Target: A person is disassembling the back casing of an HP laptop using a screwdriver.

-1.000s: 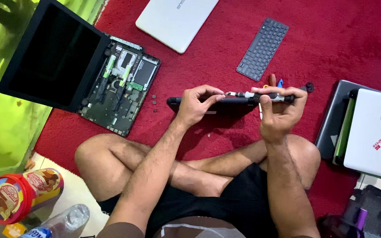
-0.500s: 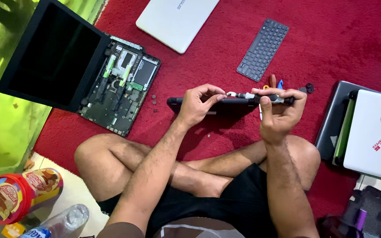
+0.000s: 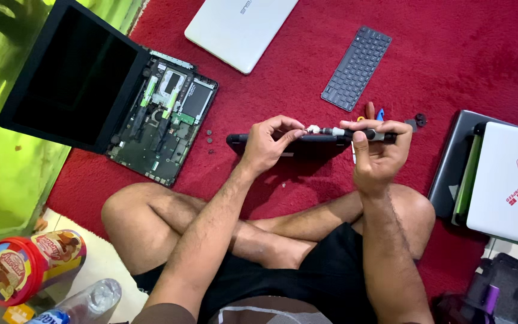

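I sit cross-legged on a red carpet [image 3: 451, 54]. My right hand [image 3: 376, 153] grips a slim black tool with a pale tip [image 3: 346, 131], held level above a long black laptop part [image 3: 295, 143] that lies on the carpet. My left hand [image 3: 268, 144] pinches a small pale piece at the tool's tip, thumb against fingertips. Three tiny dark screws [image 3: 210, 140] lie on the carpet left of the black part.
An opened black laptop [image 3: 100, 90] with its internals showing lies at the left. A white laptop [image 3: 238, 30] and a dark keyboard [image 3: 356, 67] lie beyond. Stacked laptops [image 3: 499, 174] sit at the right. A red-lidded tub [image 3: 25, 264] and a plastic bottle [image 3: 82, 303] stand near my left knee.
Both hands have stayed at the tool's tip above the black part, shifting only slightly. Nothing else has moved.
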